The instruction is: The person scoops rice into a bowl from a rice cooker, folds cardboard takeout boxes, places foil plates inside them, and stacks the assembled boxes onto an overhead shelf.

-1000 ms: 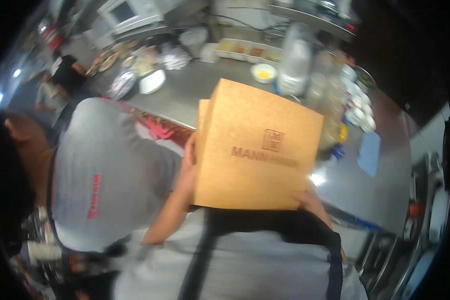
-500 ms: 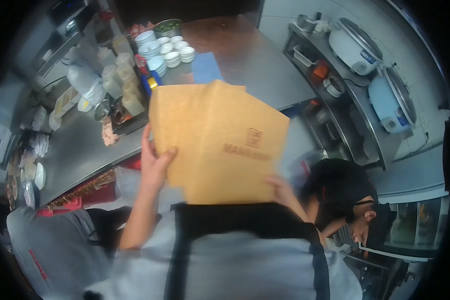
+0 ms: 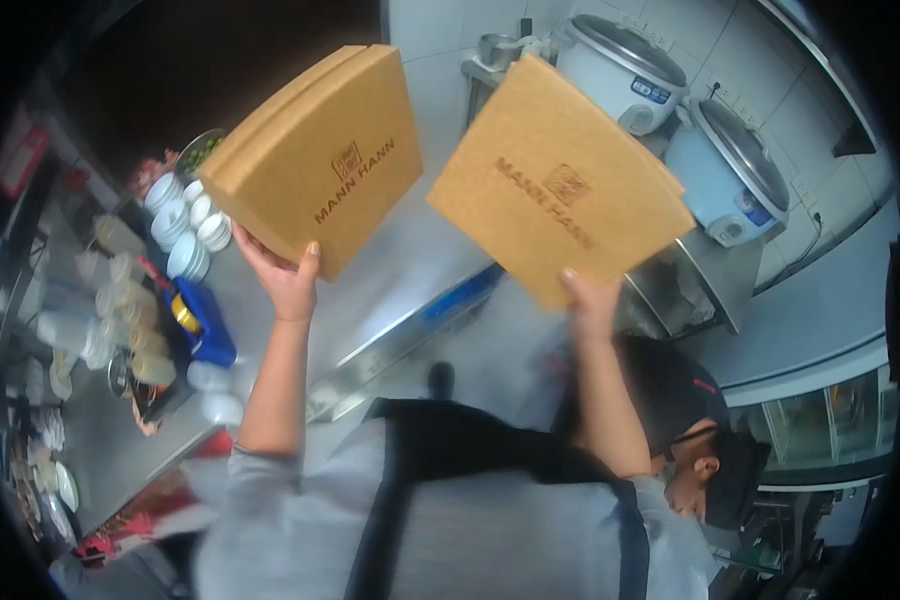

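Note:
My left hand [image 3: 288, 282] grips the lower edge of a brown cardboard takeout box [image 3: 300, 180], its thumb on the front face. This box is tilted, printed "MANN HANN" under a square logo, and shows its thickness along the upper left side. In my right hand [image 3: 594, 302] is a second brown cardboard takeout box [image 3: 530, 130] with the same print, held by its bottom edge with the thumb in front. Both boxes are raised before me and apart from each other. The fingers behind each box are mostly hidden.
A steel counter [image 3: 280, 340] on the left bears stacked white bowls [image 3: 170, 225], squeeze bottles [image 3: 130, 310] and a blue holder [image 3: 205, 325]. Two rice cookers [image 3: 625, 75] stand on a shelf at the right. A person in black [image 3: 660, 385] bends close by my right arm.
The boxes, previously overlapping before my chest, are now separated and raised, one in each hand. My view has turned to the right. The grey-clothed person at left is mostly out of sight.

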{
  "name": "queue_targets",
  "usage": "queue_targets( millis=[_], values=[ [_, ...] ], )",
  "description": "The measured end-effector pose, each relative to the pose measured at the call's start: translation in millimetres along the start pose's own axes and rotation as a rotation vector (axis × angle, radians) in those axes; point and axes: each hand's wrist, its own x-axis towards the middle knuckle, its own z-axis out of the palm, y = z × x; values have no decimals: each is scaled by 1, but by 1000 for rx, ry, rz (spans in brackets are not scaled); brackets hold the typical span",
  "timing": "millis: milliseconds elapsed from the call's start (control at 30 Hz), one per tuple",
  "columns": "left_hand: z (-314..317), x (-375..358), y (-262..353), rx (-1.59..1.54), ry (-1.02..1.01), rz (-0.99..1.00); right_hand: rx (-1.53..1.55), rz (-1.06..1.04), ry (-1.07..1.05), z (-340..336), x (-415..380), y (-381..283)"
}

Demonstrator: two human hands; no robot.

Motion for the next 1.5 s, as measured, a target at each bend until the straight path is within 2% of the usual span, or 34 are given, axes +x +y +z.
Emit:
queue_targets(
  millis=[67, 133, 200, 233, 300, 367, 400, 467, 500, 567, 700, 800, 900, 1000, 1033, 1100, 1167, 1200, 1233, 1333, 1433, 1500],
  values=[
    [19, 5, -39, 133, 6, -9, -248, -124, 37, 12, 51, 38],
    [26, -7, -86, 273, -46, -66, -135, -118, 42, 23, 74, 88],
    [17, -41, -144, 443, -122, -178, -350, 9, -15, 14, 77, 140],
    [15, -52, -165, 541, -146, -238, -351, -9, -70, 5, 76, 170],
    [33, -30, -172, 464, -110, -214, -280, 2, -96, 3, 107, 190],
    [55, -3, -159, 371, -68, -292, -147, 109, -50, -1, 132, 187],
    [68, 20, -147, 312, -42, -363, -187, 220, -4, 7, 154, 154],
    [87, 50, -157, 162, 11, -438, 78, 361, -111, 6, 197, 105],
    [102, 61, -161, 49, 27, -581, 209, 428, -168, -1, 218, 89],
    [137, 85, -155, -174, 58, -867, 250, 497, -234, -15, 255, 73],
    [227, 96, -165, -515, -179, -1146, 285, 632, -335, -27, 317, 42],
    [303, 109, -180, -474, -236, -1125, 165, 669, -419, -48, 385, 49],
    [368, 138, -180, -518, -219, -1060, 83, 571, -520, -56, 460, 33],
    [417, 167, -181, -572, -209, -933, -89, 475, -454, -61, 518, -3],
    [431, 176, -183, -604, -200, -932, -135, 432, -421, -64, 535, -14],
    [456, 197, -188, -672, -192, -924, -554, -244, -365, -69, 551, -39],
    [476, 214, -182, -692, -172, -935, -946, -953, -396, -65, 537, -91],
    [486, 222, -169, -699, -183, -921, -1104, -1113, -440, -67, 531, -100],
    [494, 229, -160, -706, -194, -909, -1264, -1270, -481, -69, 530, -104],
    [510, 247, -154, -720, -224, -867, -1509, -1563, -391, -72, 556, -90],
    [526, 266, -145, -744, -304, -805, -1472, -1803, -165, -74, 600, -91],
    [536, 279, -143, -757, -368, -791, -1474, -1887, -101, -76, 623, -104]
  ],
)
